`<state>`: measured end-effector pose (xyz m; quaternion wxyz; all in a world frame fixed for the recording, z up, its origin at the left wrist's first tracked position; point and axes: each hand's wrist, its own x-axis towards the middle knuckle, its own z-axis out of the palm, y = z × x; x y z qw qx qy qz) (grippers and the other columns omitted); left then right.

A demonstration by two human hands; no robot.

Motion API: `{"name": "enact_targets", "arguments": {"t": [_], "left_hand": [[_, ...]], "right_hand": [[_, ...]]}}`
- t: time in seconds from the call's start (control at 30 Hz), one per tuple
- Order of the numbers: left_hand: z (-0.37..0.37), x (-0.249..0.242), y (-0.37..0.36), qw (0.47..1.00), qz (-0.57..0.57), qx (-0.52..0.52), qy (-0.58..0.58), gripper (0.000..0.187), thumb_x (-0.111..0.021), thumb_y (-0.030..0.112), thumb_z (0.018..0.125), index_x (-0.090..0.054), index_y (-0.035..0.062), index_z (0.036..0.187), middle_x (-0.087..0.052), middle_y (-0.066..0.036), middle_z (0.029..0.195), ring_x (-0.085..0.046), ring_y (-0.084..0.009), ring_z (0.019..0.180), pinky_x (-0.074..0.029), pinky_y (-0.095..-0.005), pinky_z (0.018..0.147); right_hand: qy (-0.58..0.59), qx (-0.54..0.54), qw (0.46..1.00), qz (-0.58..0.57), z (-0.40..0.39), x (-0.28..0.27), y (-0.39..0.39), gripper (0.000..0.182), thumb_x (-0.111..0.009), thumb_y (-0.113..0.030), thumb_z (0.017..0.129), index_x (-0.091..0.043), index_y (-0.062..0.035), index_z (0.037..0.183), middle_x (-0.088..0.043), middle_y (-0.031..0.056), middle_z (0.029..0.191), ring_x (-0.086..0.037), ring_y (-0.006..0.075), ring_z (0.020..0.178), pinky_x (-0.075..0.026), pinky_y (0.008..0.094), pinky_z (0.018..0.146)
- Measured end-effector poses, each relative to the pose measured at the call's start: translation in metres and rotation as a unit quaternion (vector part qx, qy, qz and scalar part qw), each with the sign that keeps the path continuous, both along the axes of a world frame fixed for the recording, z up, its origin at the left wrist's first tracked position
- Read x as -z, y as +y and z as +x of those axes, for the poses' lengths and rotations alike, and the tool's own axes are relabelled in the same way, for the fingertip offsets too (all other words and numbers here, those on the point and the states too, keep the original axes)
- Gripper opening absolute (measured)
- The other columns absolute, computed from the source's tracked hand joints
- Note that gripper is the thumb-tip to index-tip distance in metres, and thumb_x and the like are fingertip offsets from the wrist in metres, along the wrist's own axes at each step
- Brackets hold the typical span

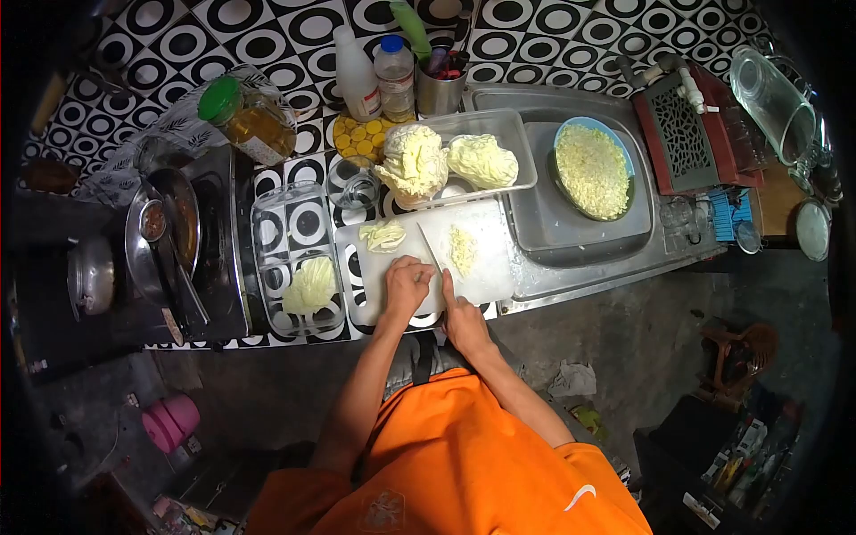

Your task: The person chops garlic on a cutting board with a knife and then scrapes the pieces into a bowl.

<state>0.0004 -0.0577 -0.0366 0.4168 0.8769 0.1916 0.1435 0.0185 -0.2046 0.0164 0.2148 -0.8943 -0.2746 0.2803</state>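
Note:
My right hand (464,321) grips a knife (432,251) whose blade points away across a white cutting board (486,285). Next to the blade my left hand (407,283) presses down on the board with its fingers curled; what lies under it is hidden. A small heap of shredded cabbage (462,248) sits just right of the blade. A cabbage piece (383,235) rests at the board's far left corner.
A clear tray (517,134) behind the board holds two cabbage chunks. A blue bowl (624,153) of shredded cabbage sits in the sink. A glass dish (294,214) with a cabbage leaf is left, beside a stove (214,267) with pans. Bottles stand at the back.

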Motion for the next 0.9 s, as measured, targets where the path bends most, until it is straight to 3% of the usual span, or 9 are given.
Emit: {"name": "enact_targets", "arguments": {"t": [0.13, 0.2, 0.3, 0.4, 0.57, 0.7, 0.9], "left_hand": [[0.0, 0.002, -0.001, 0.999, -0.009, -0.047, -0.019, 0.011, -0.073, 0.003, 0.065, -0.072, 0.0078, 0.075, -0.055, -0.01, 0.085, -0.056, -0.0232, 0.071, -0.049, -0.0319, 0.061], [0.002, -0.001, 0.001, 0.995, -0.073, -0.064, 0.036, 0.01, -0.074, 0.005, 0.062, -0.072, 0.0112, 0.069, -0.05, -0.009, 0.09, -0.056, -0.0261, 0.077, -0.046, -0.0355, 0.069], [0.003, -0.008, 0.005, 0.991, -0.109, -0.034, 0.064, 0.01, -0.072, 0.004, 0.065, -0.073, 0.0103, 0.073, -0.051, -0.01, 0.088, -0.056, -0.0267, 0.081, -0.047, -0.0355, 0.07], [-0.001, -0.01, 0.007, 0.998, -0.05, 0.019, 0.024, 0.012, -0.068, 0.003, 0.068, -0.073, 0.0094, 0.077, -0.053, -0.011, 0.087, -0.057, -0.0273, 0.08, -0.047, -0.0347, 0.069], [0.0, -0.013, 0.009, 0.998, -0.048, 0.043, 0.027, 0.013, -0.066, 0.001, 0.069, -0.072, 0.0079, 0.079, -0.055, -0.012, 0.085, -0.057, -0.0278, 0.077, -0.048, -0.0343, 0.068], [-0.001, -0.013, 0.012, 0.996, -0.062, 0.052, 0.029, 0.016, -0.067, -0.001, 0.068, -0.072, 0.008, 0.08, -0.056, -0.01, 0.078, -0.057, -0.0239, 0.071, -0.046, -0.0333, 0.061], [0.001, -0.01, 0.006, 0.999, -0.033, 0.023, 0.017, 0.013, -0.069, 0.002, 0.068, -0.072, 0.0083, 0.079, -0.058, -0.01, 0.076, -0.057, -0.0258, 0.072, -0.046, -0.0344, 0.064]], "right_hand": [[0.008, -0.005, 1.0, 0.008, 0.016, -0.01, 0.01, 0.089, -0.06, 0.002, 0.07, -0.011, -0.0062, 0.144, -0.06, 0.0278, 0.08, -0.061, 0.0452, 0.073, -0.05, 0.0483, 0.069], [0.018, -0.007, 1.0, 0.001, 0.015, -0.018, 0.007, 0.089, -0.06, 0.002, 0.07, -0.011, -0.0054, 0.144, -0.06, 0.0275, 0.079, -0.061, 0.0451, 0.073, -0.05, 0.0483, 0.069], [0.033, -0.006, 0.999, -0.012, 0.004, -0.026, 0.002, 0.088, -0.06, 0.001, 0.07, -0.011, -0.0042, 0.144, -0.061, 0.0269, 0.076, -0.061, 0.0451, 0.073, -0.05, 0.0486, 0.069], [0.028, 0.004, 1.0, -0.009, -0.006, -0.018, -0.001, 0.088, -0.06, 0.001, 0.07, -0.012, -0.0042, 0.144, -0.061, 0.0266, 0.076, -0.061, 0.0449, 0.074, -0.05, 0.0488, 0.07], [-0.033, -0.001, 0.999, 0.005, 0.005, 0.009, 0.005, 0.09, -0.061, 0.001, 0.07, -0.012, -0.0059, 0.144, -0.061, 0.0267, 0.077, -0.061, 0.0443, 0.076, -0.05, 0.0488, 0.069], [-0.005, -0.006, 1.0, 0.002, 0.015, -0.01, 0.012, 0.091, -0.062, 0.002, 0.069, -0.011, -0.0066, 0.145, -0.061, 0.027, 0.078, -0.062, 0.0435, 0.075, -0.05, 0.0486, 0.068], [0.043, 0.0, 0.999, -0.021, -0.002, -0.025, -0.001, 0.093, -0.062, 0.003, 0.068, -0.01, -0.007, 0.145, -0.06, 0.0282, 0.077, -0.061, 0.0438, 0.072, -0.05, 0.0482, 0.066]]}}
